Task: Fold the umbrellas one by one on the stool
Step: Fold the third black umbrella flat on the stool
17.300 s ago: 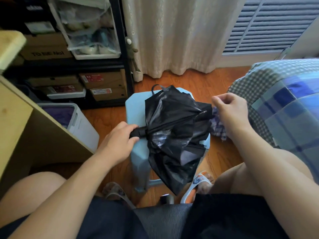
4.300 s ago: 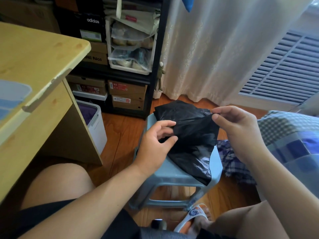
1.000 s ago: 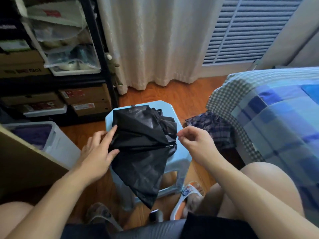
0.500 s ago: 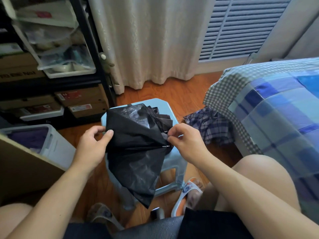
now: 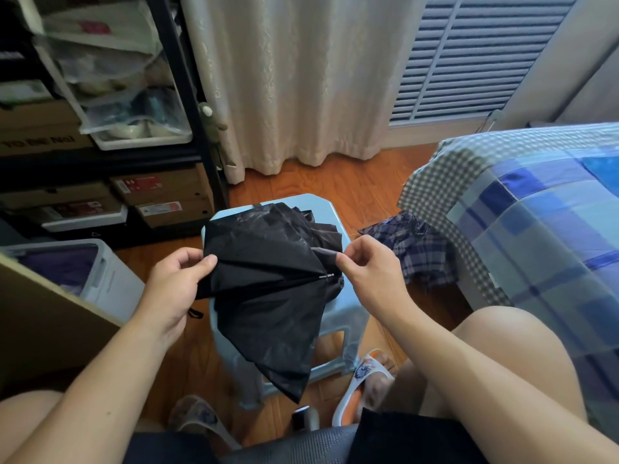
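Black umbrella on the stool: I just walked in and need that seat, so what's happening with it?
A seated person is folding the black umbrella on the light blue stool. The left hand grips its left edge and the right hand pinches a fabric panel near a rib tip. The canopy is loose, partly hanging off the front.

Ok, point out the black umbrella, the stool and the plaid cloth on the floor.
black umbrella (image 5: 268,279): head view, on its canopy fabric.
stool (image 5: 348,316): head view, on the bare right edge of its seat.
plaid cloth (image 5: 415,249): head view, on its middle folds.
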